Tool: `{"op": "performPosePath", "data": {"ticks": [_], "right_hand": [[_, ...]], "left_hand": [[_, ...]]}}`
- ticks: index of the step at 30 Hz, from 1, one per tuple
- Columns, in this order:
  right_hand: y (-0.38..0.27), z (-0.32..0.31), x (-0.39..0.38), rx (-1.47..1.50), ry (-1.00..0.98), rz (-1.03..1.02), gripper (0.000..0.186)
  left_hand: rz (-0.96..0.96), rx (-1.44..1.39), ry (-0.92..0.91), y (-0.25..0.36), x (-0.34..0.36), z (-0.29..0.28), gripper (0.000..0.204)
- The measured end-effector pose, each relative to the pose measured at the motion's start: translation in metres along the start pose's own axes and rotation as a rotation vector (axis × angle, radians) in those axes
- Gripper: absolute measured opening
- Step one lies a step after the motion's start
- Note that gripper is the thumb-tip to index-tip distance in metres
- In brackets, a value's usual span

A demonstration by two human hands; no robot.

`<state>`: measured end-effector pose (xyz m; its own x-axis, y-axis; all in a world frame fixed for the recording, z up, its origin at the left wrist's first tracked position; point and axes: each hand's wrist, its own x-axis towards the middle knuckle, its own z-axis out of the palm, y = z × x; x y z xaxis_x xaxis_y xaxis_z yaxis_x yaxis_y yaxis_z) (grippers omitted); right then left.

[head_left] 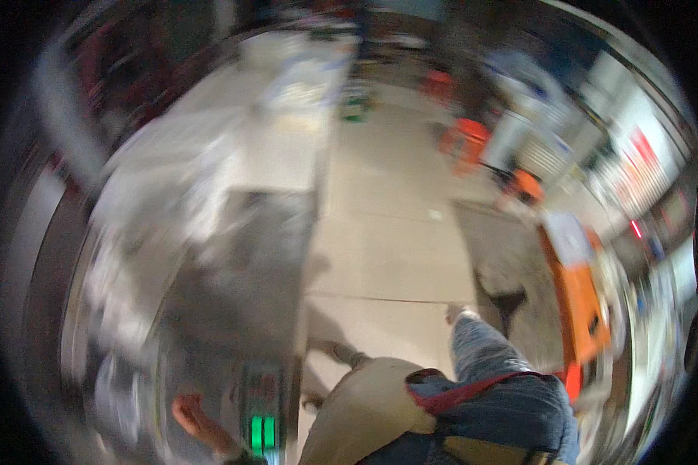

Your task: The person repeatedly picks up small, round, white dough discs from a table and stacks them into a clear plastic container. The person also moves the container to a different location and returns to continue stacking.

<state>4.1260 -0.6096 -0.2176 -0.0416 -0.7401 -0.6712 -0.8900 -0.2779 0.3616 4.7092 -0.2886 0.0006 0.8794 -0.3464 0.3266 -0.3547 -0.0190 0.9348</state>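
Observation:
My left hand is low at the left, over or beside a dark grey work surface. Motion smears its fingers, so whether they are apart or curled does not show, and I see nothing in its grasp. Nearest to it is a dark device with two bright green lit blocks. My right hand does not show. Below me are a beige apron-like cloth with a dark red band, and a leg in blue denim stretched forward over the floor.
Blurred whitish, plastic-like material covers the long table at left. A tiled floor aisle runs ahead. Orange stools stand at its far right. Nearer on the right are an orange panel and a dark mat-like patch.

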Motion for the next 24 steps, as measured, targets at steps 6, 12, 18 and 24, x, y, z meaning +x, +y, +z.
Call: {"op": "performPosePath", "data": {"ticks": [6, 12, 18, 24], "right_hand": [[0.042, 0.177, -0.089, 1.13, -0.256, 0.494, 0.027], [0.074, 0.207, -0.113, 1.763, -0.22, 0.486, 0.041], [0.168, 0.213, -0.172, 1.8, -0.138, 0.896, 0.047], [0.183, 0.269, -0.224, 1.802, -0.13, 1.335, 0.038]], "left_hand": [[0.57, -0.03, -0.902, -0.035, -0.044, 0.189, 0.028], [0.522, -0.2, -1.377, 0.051, -0.241, 0.357, 0.02], [0.031, 0.078, -2.038, 0.15, -0.349, 0.488, 0.027], [0.012, -0.116, -2.079, 0.189, -0.456, 0.635, 0.03]]}}
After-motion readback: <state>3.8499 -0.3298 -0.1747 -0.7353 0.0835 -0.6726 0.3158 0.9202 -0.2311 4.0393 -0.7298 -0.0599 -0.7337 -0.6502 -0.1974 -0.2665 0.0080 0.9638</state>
